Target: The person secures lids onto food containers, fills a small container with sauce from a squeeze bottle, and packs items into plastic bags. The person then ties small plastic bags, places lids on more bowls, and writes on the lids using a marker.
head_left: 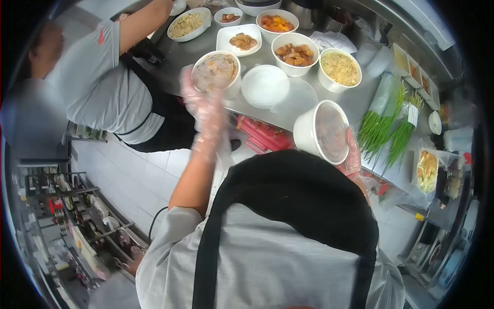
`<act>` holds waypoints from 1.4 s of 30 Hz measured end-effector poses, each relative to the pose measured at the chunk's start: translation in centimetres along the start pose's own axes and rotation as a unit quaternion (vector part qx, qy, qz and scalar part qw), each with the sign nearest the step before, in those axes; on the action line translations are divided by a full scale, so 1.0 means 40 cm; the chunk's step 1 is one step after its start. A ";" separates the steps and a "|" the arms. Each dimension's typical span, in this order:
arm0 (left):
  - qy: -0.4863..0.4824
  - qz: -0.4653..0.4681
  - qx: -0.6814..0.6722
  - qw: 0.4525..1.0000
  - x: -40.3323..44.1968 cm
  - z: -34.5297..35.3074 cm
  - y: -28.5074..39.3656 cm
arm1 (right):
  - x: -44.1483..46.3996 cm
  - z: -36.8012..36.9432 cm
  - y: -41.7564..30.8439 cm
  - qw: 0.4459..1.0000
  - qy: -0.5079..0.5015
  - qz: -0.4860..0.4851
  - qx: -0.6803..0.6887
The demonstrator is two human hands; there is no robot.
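My right hand (351,154), in a clear plastic glove, grips a white takeaway bowl (305,133) from its right side. The bowl is tilted, and its top looks covered by a clear lid (331,131). My left hand (203,105), also gloved, is at the near left side of another white bowl (232,88) with brownish food. Motion smears its fingers, so their hold on that bowl is unclear. Between the two bowls lie a stack of clear lids (265,86) and a loose clear lid (297,99) on the steel counter.
Beyond stand bowls of meat chunks (294,53), yellow food (339,69) and orange-red food (277,23), plus a square plate (224,38). Green stalks (378,123) lie to the right. A co-worker (103,92) stands close at left. Pink packages (262,135) sit below the counter edge.
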State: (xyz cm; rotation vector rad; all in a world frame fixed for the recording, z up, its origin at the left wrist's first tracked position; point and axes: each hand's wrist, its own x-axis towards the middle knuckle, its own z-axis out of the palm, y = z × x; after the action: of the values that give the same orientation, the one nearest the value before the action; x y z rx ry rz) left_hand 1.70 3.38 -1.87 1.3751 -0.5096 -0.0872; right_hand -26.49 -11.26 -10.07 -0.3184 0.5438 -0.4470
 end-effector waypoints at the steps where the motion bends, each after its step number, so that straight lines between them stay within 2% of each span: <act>1: 0.095 -0.020 0.133 0.986 0.083 -0.092 -0.103 | 0.005 -0.001 0.017 1.000 -0.011 0.002 0.001; 2: 0.103 -0.101 0.155 0.977 0.177 -0.187 -0.224 | 0.010 0.005 0.029 1.000 -0.023 0.003 -0.001; 3: 0.071 -0.163 0.017 0.984 0.197 -0.194 -0.230 | 0.018 0.033 0.039 1.000 -0.022 0.002 -0.003; 6: -0.091 -0.246 -0.014 0.965 0.226 -0.220 -0.281 | 0.070 0.194 0.069 1.000 -0.021 0.001 0.013; 7: -0.087 -0.258 -0.033 0.962 0.219 -0.220 -0.282 | 0.104 0.257 0.074 0.999 -0.025 0.005 0.033; 9: -0.078 -0.281 -0.066 0.954 0.194 -0.215 -0.278 | 0.145 0.428 0.075 0.995 -0.030 -0.050 -0.077; 11: -0.065 -0.263 -0.072 0.960 0.156 -0.214 -0.265 | 0.241 0.506 0.093 0.984 -0.119 -0.069 -0.110; 13: -0.054 -0.245 -0.075 0.965 0.162 -0.241 -0.314 | 0.260 0.625 0.116 0.974 -0.131 -0.076 -0.167; 14: -0.049 -0.237 -0.074 0.967 0.168 -0.263 -0.367 | 0.308 0.637 0.140 0.955 -0.138 -0.116 -0.237; 16: -0.018 -0.290 -0.116 0.950 0.146 -0.197 -0.223 | 0.431 0.607 0.194 0.895 -0.146 -0.191 -0.375; 19: -0.067 -0.263 -0.308 0.912 0.187 -0.187 -0.205 | 0.483 0.582 0.225 0.881 -0.100 -0.134 -0.443; 22: -0.090 -0.281 -0.344 0.892 0.232 -0.193 -0.210 | 0.446 0.583 0.241 0.935 -0.077 -0.131 -0.321; 23: -0.097 -0.285 -0.377 0.876 0.245 -0.202 -0.241 | 0.438 0.581 0.249 0.952 -0.103 -0.087 -0.276; 25: -0.073 -0.246 -0.300 0.919 0.218 -0.198 -0.277 | 0.438 0.579 0.267 0.972 -0.153 -0.009 -0.179; 26: -0.066 -0.224 -0.262 0.936 0.198 -0.193 -0.292 | 0.435 0.579 0.274 0.973 -0.144 -0.008 -0.179; 28: -0.060 -0.275 -0.328 0.902 0.193 -0.218 -0.329 | 0.447 0.564 0.309 0.980 -0.157 0.001 -0.121; 30: -0.056 -0.274 -0.300 0.912 0.183 -0.232 -0.328 | 0.418 0.562 0.326 0.981 -0.169 0.004 -0.091; 31: -0.080 -0.259 -0.237 0.933 0.205 -0.255 -0.328 | 0.389 0.563 0.324 0.979 -0.171 -0.003 -0.113; 33: -0.184 -0.157 0.050 0.969 0.361 -0.338 -0.357 | 0.357 0.561 0.337 0.976 -0.179 -0.010 -0.125; 34: -0.245 -0.061 0.266 0.930 0.467 -0.391 -0.388 | 0.381 0.534 0.365 0.967 -0.209 -0.031 -0.143; 35: -0.296 0.080 0.500 0.810 0.575 -0.450 -0.424 | 0.364 0.528 0.367 0.963 -0.209 -0.038 -0.165; 36: -0.337 0.200 0.639 0.662 0.663 -0.509 -0.464 | 0.360 0.516 0.388 0.968 -0.170 -0.048 -0.179; 37: -0.376 0.259 0.658 0.599 0.722 -0.567 -0.516 | 0.368 0.501 0.420 0.971 -0.130 -0.058 -0.191; 38: -0.412 0.304 0.617 0.598 0.762 -0.612 -0.557 | 0.366 0.493 0.436 0.973 -0.091 -0.069 -0.203; 39: -0.430 0.270 0.501 0.701 0.789 -0.633 -0.600 | 0.351 0.492 0.435 0.972 -0.088 -0.060 -0.211; 40: -0.448 0.237 0.369 0.779 0.824 -0.663 -0.657 | 0.334 0.491 0.429 0.971 -0.085 -0.051 -0.219; 41: -0.453 0.281 0.579 0.618 0.796 -0.636 -0.589 | 0.307 0.493 0.417 0.964 -0.157 -0.070 -0.203; 42: -0.457 0.279 0.680 0.500 0.739 -0.594 -0.512 | 0.265 0.499 0.400 0.951 -0.228 -0.085 -0.189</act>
State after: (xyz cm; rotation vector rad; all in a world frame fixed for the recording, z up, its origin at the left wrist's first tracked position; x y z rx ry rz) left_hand 42.12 10.42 -15.06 2.5636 -2.2906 0.2040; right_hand -2.10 0.72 -4.81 -0.8196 0.1438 -0.4152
